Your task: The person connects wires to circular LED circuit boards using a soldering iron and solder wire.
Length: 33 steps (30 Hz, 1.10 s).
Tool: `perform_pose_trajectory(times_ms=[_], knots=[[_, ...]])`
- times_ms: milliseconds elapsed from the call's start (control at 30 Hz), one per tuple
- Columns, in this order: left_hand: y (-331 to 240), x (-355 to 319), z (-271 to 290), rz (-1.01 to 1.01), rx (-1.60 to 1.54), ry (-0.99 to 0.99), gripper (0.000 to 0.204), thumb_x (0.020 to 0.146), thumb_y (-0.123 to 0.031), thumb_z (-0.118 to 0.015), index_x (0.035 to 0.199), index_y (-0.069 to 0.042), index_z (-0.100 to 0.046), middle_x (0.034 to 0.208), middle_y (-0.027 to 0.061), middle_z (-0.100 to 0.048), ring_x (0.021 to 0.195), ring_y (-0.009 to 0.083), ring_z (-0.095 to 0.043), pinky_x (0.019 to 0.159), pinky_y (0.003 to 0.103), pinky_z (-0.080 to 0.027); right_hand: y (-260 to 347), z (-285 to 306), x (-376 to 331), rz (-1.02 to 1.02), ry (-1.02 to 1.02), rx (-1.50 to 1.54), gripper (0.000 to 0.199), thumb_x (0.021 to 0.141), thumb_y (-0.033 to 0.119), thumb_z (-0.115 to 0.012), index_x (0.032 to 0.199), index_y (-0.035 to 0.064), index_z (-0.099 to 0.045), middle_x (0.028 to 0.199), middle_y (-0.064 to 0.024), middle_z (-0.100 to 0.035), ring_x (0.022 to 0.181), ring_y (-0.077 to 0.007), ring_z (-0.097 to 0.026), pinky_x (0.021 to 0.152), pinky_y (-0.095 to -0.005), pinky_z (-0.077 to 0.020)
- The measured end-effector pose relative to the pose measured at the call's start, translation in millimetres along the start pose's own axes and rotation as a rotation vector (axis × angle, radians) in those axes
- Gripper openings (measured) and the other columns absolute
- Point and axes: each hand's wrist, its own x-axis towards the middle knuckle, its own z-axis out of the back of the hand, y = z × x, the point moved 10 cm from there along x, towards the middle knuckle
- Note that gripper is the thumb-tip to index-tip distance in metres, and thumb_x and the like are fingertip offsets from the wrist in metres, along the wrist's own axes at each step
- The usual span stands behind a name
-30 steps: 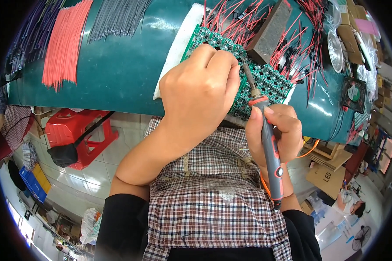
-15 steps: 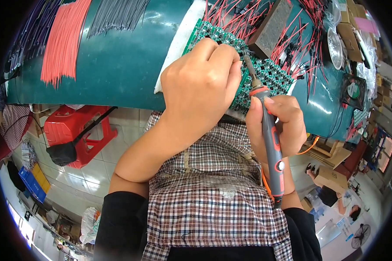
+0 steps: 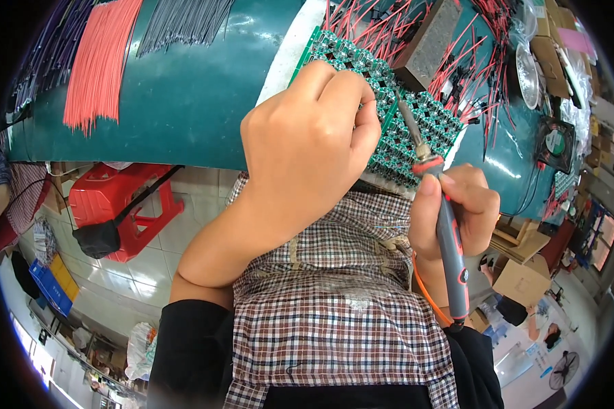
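Note:
A soldering iron with a grey and red handle is held in my right hand, thumb and fingers wrapped round it near the front. Its metal tip points up and to the left, just over the green circuit boards, which are crowded with small components. My left hand is closed above the left part of these boards. The fingertips face away from me, so whatever they pinch is hidden. Beyond the iron's tip a dark rectangular metal block lies across red wires.
On the green tabletop lie bundles of red wires, grey wires and dark purple wires. A small fan stands at the right edge. Below left is a red stool; another person is far right.
My right hand has drawn the soldering iron back to the right and toward me, its tip moving away from my left fingers. My left hand has shifted slightly left and stays closed.

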Motion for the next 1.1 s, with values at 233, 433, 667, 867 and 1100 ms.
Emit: perform_pose_trajectory(times_ms=[233,433,667,867,1100], knots=[[2,-7,0,-0.028,-0.014,-0.044,0.013,0.071,-0.008,-0.074,0.074,-0.011,-0.061,0.071,0.0031,-0.055,0.053,0.0225,-0.059,0.046,0.034,-0.046,5,-8,-6,0.013,0.065,0.018,0.027,0.075,-0.004,-0.075,0.087,0.0012,-0.052,0.065,-0.0079,-0.056,0.049,-0.0176,-0.055,0.043,-0.0278,-0.0442],[2,-7,-5,-0.025,-0.009,-0.031,0.013,0.072,-0.008,-0.073,0.074,-0.011,-0.061,0.071,0.003,-0.055,0.053,0.0227,-0.059,0.046,0.034,-0.046,-1,-10,-10,-0.008,0.041,0.004,0.028,0.074,-0.003,-0.076,0.088,0.0024,-0.052,0.065,-0.0078,-0.057,0.05,-0.0182,-0.058,0.044,-0.0276,-0.0456],[2,-9,-5,-0.017,-0.005,-0.018,0.012,0.073,-0.01,-0.074,0.075,-0.011,-0.062,0.071,0.0028,-0.056,0.055,0.0231,-0.06,0.047,0.035,-0.047,6,-14,-13,0.018,0.041,-0.027,0.029,0.073,-0.002,-0.078,0.089,0.0033,-0.054,0.068,-0.0084,-0.058,0.051,-0.0186,-0.058,0.044,-0.0288,-0.0469],[1,-8,-7,-0.01,0.01,0.045,0.01,0.076,-0.006,-0.077,0.081,-0.009,-0.069,0.075,0.0009,-0.064,0.058,0.0139,-0.062,0.049,0.028,-0.045,14,-18,-10,0.046,0.044,-0.116,0.031,0.071,-0.002,-0.08,0.091,0.0034,-0.056,0.07,-0.009,-0.059,0.053,-0.0197,-0.058,0.044,-0.0297,-0.0475],[2,-5,-4,0.007,-0.043,0.051,0.011,0.074,-0.002,-0.075,0.08,-0.008,-0.068,0.074,0.0004,-0.061,0.05,0.0103,-0.053,0.047,0.025,-0.042,16,-3,-10,0.033,0.035,-0.084,0.034,0.074,0.0,-0.078,0.096,0.0035,-0.052,0.073,-0.0098,-0.059,0.053,-0.0188,-0.056,0.045,-0.0295,-0.0456]])
